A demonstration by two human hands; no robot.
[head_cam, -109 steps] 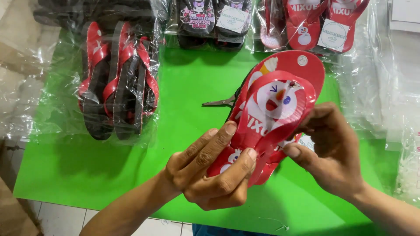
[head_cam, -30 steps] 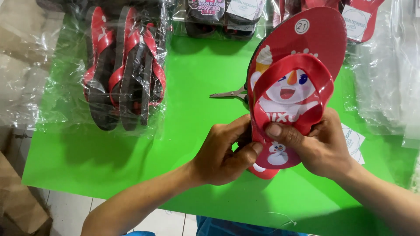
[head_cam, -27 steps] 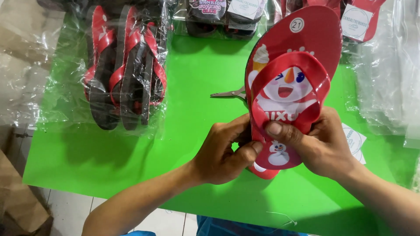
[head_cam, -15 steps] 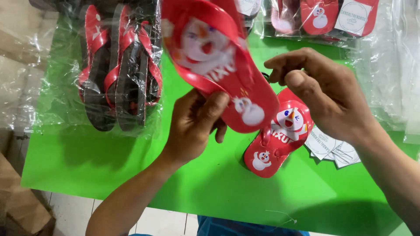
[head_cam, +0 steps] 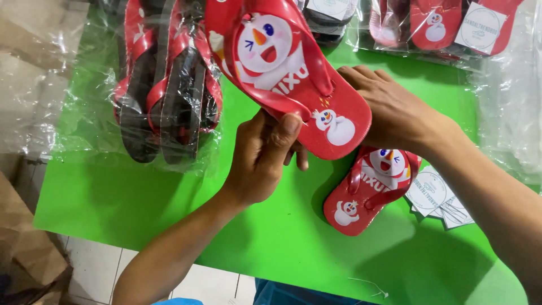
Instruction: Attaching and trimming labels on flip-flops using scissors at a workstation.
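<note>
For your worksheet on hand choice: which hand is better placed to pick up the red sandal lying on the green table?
Probably the right hand: it sits just above the lying sandal, touching only the held sandal's heel edge. The left hand supports that sandal from underneath.

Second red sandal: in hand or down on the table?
Down. The small red sandal lies strap-up on the green table, free of both hands, just below the right hand.

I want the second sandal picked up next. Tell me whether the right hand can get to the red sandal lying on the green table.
Probably yes. The red sandal lies uncovered on the green table, just below the right hand. That hand is, however, on the raised sandal and would have to let go first.
</note>
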